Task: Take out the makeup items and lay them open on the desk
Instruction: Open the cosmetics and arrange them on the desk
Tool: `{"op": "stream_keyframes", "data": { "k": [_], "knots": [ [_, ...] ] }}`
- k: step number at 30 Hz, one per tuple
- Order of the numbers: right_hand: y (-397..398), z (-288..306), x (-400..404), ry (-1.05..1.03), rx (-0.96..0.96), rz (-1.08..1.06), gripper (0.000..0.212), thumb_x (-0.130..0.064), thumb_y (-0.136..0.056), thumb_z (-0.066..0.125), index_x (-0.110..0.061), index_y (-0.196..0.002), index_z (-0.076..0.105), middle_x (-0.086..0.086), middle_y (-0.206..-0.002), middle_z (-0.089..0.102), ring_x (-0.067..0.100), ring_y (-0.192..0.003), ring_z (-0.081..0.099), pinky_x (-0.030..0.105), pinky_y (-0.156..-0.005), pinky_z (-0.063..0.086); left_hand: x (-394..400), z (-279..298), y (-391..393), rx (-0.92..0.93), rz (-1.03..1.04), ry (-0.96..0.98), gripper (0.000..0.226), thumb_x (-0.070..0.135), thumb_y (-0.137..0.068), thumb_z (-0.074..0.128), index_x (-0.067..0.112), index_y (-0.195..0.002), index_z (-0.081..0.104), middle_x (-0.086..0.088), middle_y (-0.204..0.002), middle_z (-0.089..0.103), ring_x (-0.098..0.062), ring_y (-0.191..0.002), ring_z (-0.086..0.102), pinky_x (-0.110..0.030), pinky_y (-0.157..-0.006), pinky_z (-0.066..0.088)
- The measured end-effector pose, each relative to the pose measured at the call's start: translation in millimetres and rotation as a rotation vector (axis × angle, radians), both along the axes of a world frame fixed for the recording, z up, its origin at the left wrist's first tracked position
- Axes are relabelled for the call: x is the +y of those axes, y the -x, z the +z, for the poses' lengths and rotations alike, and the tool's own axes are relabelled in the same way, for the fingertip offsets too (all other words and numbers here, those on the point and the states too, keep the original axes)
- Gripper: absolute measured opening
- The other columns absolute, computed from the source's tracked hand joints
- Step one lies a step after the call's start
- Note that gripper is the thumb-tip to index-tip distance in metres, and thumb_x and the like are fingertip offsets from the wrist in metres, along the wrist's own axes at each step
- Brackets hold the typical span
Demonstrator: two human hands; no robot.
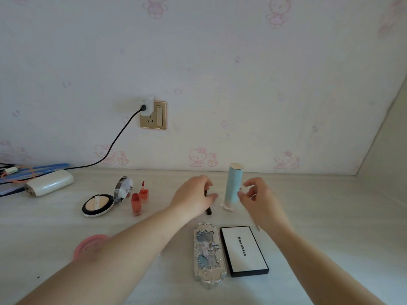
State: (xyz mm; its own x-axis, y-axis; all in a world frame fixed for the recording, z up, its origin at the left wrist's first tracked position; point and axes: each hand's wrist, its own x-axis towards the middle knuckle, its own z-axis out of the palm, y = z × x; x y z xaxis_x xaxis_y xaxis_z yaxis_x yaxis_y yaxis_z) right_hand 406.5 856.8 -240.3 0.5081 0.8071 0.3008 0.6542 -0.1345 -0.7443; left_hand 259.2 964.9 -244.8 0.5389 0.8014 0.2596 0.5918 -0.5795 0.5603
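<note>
**Blue tube stands between 2 hands, closer to the right**

The left hand (193, 198) is curled over a thin black stick (208, 210), pinching it; the stick's long axis runs away from the person, its lower end poking out below the fingers. Just right of that grip stands the pale blue tube (233, 187), upright on the desk (330, 216). Right again, the right hand (256, 198) hangs with fingers spread and holding nothing, its fingertips almost at the tube's side, so it looks the likelier to reach it.
</note>
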Motion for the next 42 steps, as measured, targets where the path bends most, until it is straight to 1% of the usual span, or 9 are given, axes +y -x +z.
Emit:
{"op": "stream_keyframes", "data": {
  "k": [5, 9, 15, 19, 25, 31, 34, 37, 42],
  "knots": [
    [-12, 16, 10, -0.074, 0.015, -0.046, 0.045, -0.029, -0.086, 0.063, -0.023, -0.126, 0.044, -0.003, -0.107, 0.05, 0.01, -0.083, 0.055, 0.023, -0.067, 0.04, -7, 5, -32, -0.097, -0.045, 0.123, 0.064, 0.038, -0.081, 0.067, 0.023, -0.137, 0.039, 0.008, -0.132, 0.053, -0.013, -0.12, 0.052, -0.032, -0.097, 0.045],
    [-12, 20, 30, -0.017, 0.072, -0.014, 0.054, -0.029, -0.084, 0.063, -0.022, -0.132, 0.041, 0.0, -0.119, 0.056, 0.015, -0.101, 0.057, 0.028, -0.083, 0.045, -6, 0, -55, -0.132, -0.05, 0.198, 0.056, 0.031, -0.08, 0.068, 0.021, -0.13, 0.044, 0.003, -0.126, 0.06, -0.018, -0.113, 0.058, -0.038, -0.096, 0.047],
    [-7, 16, 48, 0.071, 0.102, -0.009, 0.046, -0.031, -0.083, 0.065, -0.02, -0.124, 0.047, -0.004, -0.113, 0.063, 0.017, -0.096, 0.06, 0.026, -0.073, 0.04, -2, -16, -68, -0.182, 0.005, 0.291, 0.034, 0.03, -0.078, 0.059, 0.017, -0.109, 0.056, 0.001, -0.106, 0.068, -0.019, -0.098, 0.065, -0.04, -0.087, 0.052],
    [-7, 10, 49, 0.006, 0.172, -0.017, 0.047, -0.029, -0.082, 0.067, -0.019, -0.123, 0.047, -0.004, -0.113, 0.062, 0.013, -0.09, 0.056, 0.024, -0.072, 0.037, -2, -22, -67, -0.225, -0.003, 0.246, 0.024, 0.032, -0.079, 0.06, 0.019, -0.098, 0.059, 0.005, -0.097, 0.069, -0.015, -0.094, 0.065, -0.032, -0.081, 0.052],
    [-8, 22, 43, -0.213, 0.376, 0.023, 0.043, -0.024, -0.076, 0.075, -0.025, -0.107, 0.046, -0.002, -0.103, 0.065, 0.015, -0.091, 0.062, 0.034, -0.084, 0.052, -13, -3, -64, -0.416, -0.029, 0.201, 0.028, 0.032, -0.076, 0.068, 0.017, -0.099, 0.059, 0.003, -0.095, 0.068, -0.014, -0.086, 0.066, -0.038, -0.079, 0.054],
    [-1, 46, 30, -0.311, 0.415, 0.043, 0.038, -0.023, -0.078, 0.075, -0.022, -0.104, 0.047, -0.013, -0.088, 0.058, 0.001, -0.078, 0.059, 0.017, -0.062, 0.045, -24, 15, -62, -0.568, -0.049, 0.266, 0.023, 0.031, -0.072, 0.072, 0.023, -0.081, 0.052, 0.002, -0.087, 0.069, -0.014, -0.074, 0.068, -0.033, -0.062, 0.053],
    [2, 50, 24, -0.326, 0.404, 0.047, 0.037, -0.021, -0.078, 0.075, -0.02, -0.104, 0.049, -0.011, -0.086, 0.059, 0.003, -0.077, 0.06, 0.017, -0.062, 0.045, -29, 20, -58, -0.59, -0.076, 0.285, 0.022, 0.027, -0.074, 0.071, 0.025, -0.076, 0.049, 0.003, -0.083, 0.069, -0.012, -0.068, 0.068, -0.029, -0.057, 0.049],
    [4, 53, 18, -0.336, 0.428, 0.063, 0.035, -0.021, -0.078, 0.074, -0.019, -0.104, 0.051, -0.009, -0.085, 0.062, 0.007, -0.077, 0.062, 0.018, -0.064, 0.048, -33, 25, -53, -0.576, -0.105, 0.271, 0.022, 0.028, -0.075, 0.073, 0.025, -0.078, 0.051, 0.003, -0.086, 0.069, -0.014, -0.073, 0.069, -0.03, -0.061, 0.05],
    [4, 71, 10, -0.422, 0.488, 0.113, 0.025, -0.018, -0.085, 0.067, -0.019, -0.107, 0.055, -0.009, -0.084, 0.062, -0.002, -0.072, 0.058, 0.004, -0.055, 0.044, -32, 25, -43, -0.528, -0.164, 0.283, 0.019, 0.027, -0.079, 0.073, 0.02, -0.088, 0.057, -0.001, -0.095, 0.069, -0.015, -0.082, 0.068, -0.018, -0.055, 0.049]
  ]
}}
